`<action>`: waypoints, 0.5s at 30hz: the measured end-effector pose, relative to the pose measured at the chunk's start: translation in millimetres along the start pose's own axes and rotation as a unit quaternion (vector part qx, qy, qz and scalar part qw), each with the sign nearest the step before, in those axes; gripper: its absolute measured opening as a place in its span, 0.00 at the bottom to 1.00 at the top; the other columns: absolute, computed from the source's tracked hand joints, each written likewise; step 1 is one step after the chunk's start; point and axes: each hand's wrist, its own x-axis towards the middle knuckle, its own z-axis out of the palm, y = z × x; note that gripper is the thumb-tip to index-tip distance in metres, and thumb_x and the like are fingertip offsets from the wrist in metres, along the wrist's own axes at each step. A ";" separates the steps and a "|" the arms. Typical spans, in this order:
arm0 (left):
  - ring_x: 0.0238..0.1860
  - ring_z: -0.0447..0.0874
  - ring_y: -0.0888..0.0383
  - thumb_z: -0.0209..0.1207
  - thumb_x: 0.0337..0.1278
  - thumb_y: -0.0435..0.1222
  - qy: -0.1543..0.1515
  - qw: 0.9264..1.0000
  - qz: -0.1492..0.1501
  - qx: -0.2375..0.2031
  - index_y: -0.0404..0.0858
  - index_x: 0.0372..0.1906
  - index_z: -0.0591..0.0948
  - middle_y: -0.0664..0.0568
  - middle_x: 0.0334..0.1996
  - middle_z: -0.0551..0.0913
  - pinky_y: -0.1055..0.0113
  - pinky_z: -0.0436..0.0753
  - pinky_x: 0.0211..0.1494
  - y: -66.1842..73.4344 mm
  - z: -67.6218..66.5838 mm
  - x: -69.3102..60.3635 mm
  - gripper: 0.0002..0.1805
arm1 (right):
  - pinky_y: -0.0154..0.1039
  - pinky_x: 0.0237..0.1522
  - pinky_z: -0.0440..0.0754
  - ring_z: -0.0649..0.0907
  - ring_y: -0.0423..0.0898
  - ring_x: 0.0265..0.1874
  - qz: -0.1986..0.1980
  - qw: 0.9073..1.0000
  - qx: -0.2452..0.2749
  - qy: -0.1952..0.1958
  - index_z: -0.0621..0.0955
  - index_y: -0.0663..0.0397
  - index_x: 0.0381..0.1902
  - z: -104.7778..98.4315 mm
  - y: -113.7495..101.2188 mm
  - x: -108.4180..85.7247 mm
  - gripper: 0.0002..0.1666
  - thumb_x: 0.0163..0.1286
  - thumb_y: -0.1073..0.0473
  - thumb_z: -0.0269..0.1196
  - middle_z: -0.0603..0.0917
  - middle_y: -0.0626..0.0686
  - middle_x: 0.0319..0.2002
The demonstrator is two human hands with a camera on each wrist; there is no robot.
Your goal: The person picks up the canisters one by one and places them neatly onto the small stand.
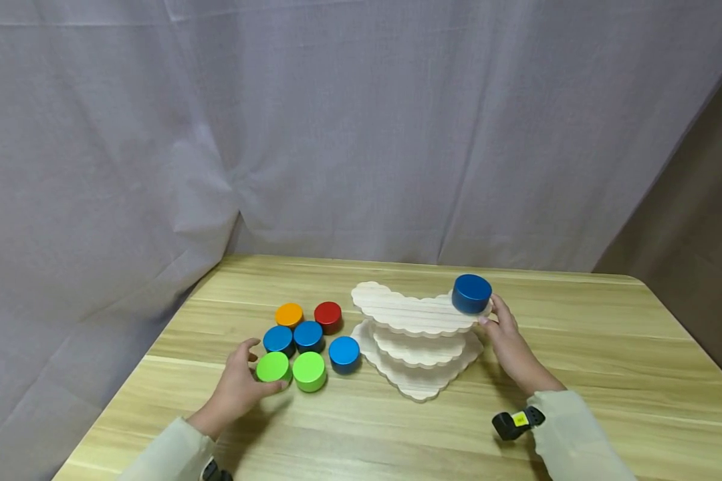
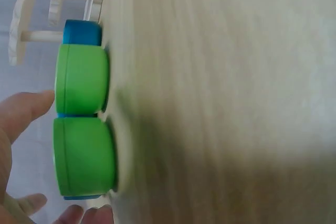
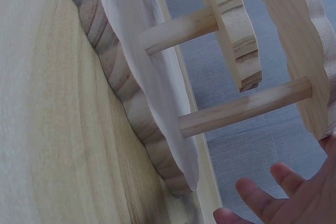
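Note:
My left hand (image 1: 236,381) is spread around the left light-green round tin (image 1: 273,368), thumb in front and fingers at its far left; in the left wrist view, no firm hold shows. Another light-green tin (image 1: 309,371) stands beside it. A tiered wooden stand (image 1: 409,312) with scalloped edges is to their right, its boards joined by dowels (image 3: 247,107). On the right end of its top board sits a dark-blue tin (image 1: 472,294). My right hand (image 1: 508,341) is at that end, a digit touching the board's edge, other fingers loosely extended.
Behind the green tins stand two blue tins (image 1: 309,336), an orange tin (image 1: 289,314) and a red tin (image 1: 328,317). One more blue tin (image 1: 344,354) is close to the stand's left side. A grey cloth (image 1: 361,133) hangs behind the wooden table (image 1: 397,441).

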 end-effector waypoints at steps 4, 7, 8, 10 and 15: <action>0.47 0.72 0.42 0.77 0.34 0.38 -0.001 1.000 -0.007 0.002 0.26 0.64 0.61 0.30 0.50 0.69 0.49 0.76 0.49 -3.6 3.5 0.3 0.51 | 0.78 0.60 0.46 0.45 0.73 0.70 -0.001 1.000 -0.001 0.003 0.39 0.57 0.76 -0.3 1.0 0.5 0.39 0.76 0.52 0.40 0.43 0.73 0.71; 0.47 0.74 0.42 0.77 0.34 0.37 0.003 1.000 -0.008 0.002 0.25 0.63 0.62 0.29 0.49 0.71 0.49 0.77 0.49 -6.0 5.5 0.9 0.50 | 0.78 0.60 0.46 0.45 0.72 0.70 0.000 1.000 -0.002 0.004 0.39 0.56 0.76 -0.2 1.2 0.8 0.39 0.76 0.52 0.40 0.43 0.73 0.71; 0.46 0.75 0.42 0.77 0.34 0.37 0.004 1.000 -0.009 0.002 0.24 0.63 0.62 0.30 0.49 0.72 0.49 0.77 0.49 -6.9 6.1 1.2 0.49 | 0.78 0.60 0.46 0.45 0.72 0.70 -0.001 1.000 -0.003 0.004 0.39 0.57 0.76 -0.1 1.0 0.7 0.39 0.76 0.52 0.40 0.43 0.73 0.71; 0.45 0.76 0.44 0.77 0.34 0.35 0.007 1.000 -0.011 -0.003 0.24 0.62 0.63 0.31 0.48 0.74 0.50 0.78 0.49 -8.4 7.4 1.8 0.49 | 0.78 0.59 0.46 0.46 0.72 0.69 -0.002 1.000 -0.002 0.003 0.39 0.57 0.76 0.2 0.9 0.8 0.39 0.76 0.52 0.40 0.43 0.73 0.70; 0.46 0.76 0.44 0.76 0.35 0.34 0.010 0.999 -0.028 -0.019 0.23 0.61 0.64 0.32 0.49 0.75 0.50 0.78 0.51 -8.8 10.4 2.4 0.47 | 0.77 0.60 0.47 0.46 0.72 0.69 -0.004 1.000 0.001 0.002 0.39 0.57 0.76 0.5 1.2 1.0 0.39 0.76 0.52 0.40 0.44 0.73 0.70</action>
